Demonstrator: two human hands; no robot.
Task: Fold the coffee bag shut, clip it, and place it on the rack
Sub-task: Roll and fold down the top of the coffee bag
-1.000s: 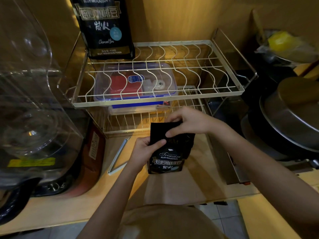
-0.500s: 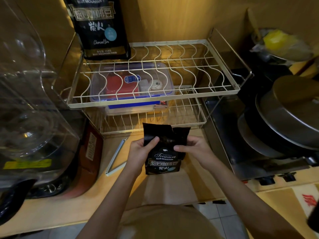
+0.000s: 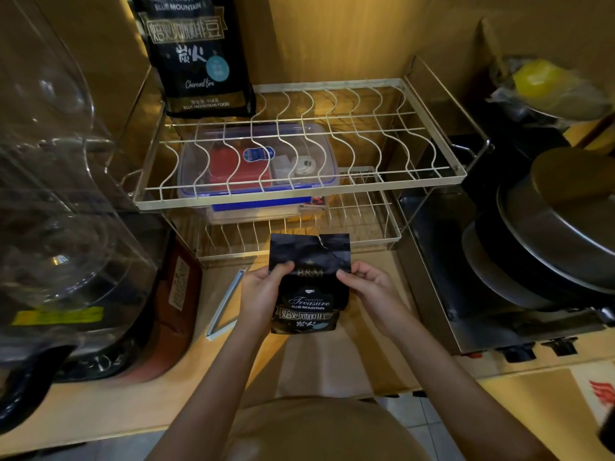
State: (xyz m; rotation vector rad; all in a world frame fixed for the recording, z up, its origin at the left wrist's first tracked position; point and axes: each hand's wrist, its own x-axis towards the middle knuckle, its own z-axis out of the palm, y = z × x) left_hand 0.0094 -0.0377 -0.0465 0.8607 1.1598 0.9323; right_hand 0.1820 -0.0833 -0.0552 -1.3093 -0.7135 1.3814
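A small black coffee bag (image 3: pixel 307 287) stands upright on the wooden counter in front of the wire rack (image 3: pixel 299 191). Its flat top is unfolded and torn at the upper right. My left hand (image 3: pixel 263 291) grips the bag's left edge with the thumb on its front. My right hand (image 3: pixel 364 282) pinches the right edge at the same height. A long pale clip (image 3: pixel 224 301) lies open on the counter just left of my left hand, touching nothing.
A large black coffee bag (image 3: pixel 196 54) stands on the rack's top tier at the back left. A clear lidded box (image 3: pixel 259 161) sits on the lower tier. A clear appliance (image 3: pixel 56 194) crowds the left; pots (image 3: pixel 549 234) on a stove crowd the right.
My right hand came down from the bag's top to its right edge. The top flap, bent over before, now stands straight up and flat. The view has shifted slightly.
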